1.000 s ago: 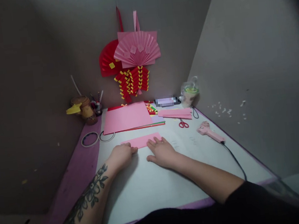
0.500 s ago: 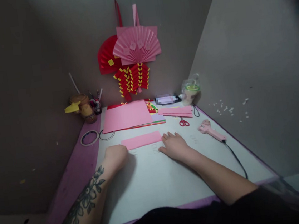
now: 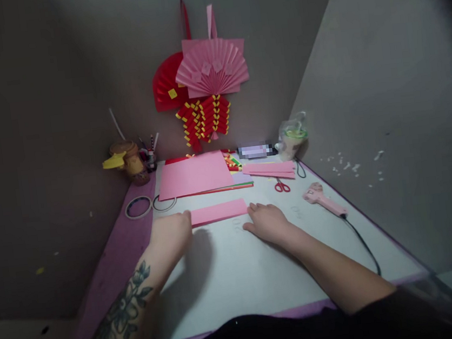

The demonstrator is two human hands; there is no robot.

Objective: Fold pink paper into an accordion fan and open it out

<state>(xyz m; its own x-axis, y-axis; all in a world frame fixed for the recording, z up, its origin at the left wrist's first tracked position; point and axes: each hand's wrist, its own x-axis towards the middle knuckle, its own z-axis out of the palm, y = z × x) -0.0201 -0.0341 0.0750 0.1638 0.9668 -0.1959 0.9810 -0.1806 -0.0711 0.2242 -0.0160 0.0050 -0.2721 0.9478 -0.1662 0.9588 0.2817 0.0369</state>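
A pink paper strip lies crosswise on the white table top, in front of the paper stack. Its left end disappears behind my left hand, whose fingers are curled closed around that end and partly hidden. My right hand rests palm down at the strip's right end, fingertips touching it and the thumb held apart. Behind the strip sits a pile of coloured sheets with a large pink sheet on top. More pink strips lie to the right of that pile.
Red-handled scissors and a pink glue gun with a black cord lie on the right. Two tape rolls are at the left. Drink cups stand at both back corners. Paper fans hang on the wall.
My left hand has lifted slightly and turned at the strip's left end, its shadow now wider on the table. The right hand stays at the other end. The whole view has shifted slightly.
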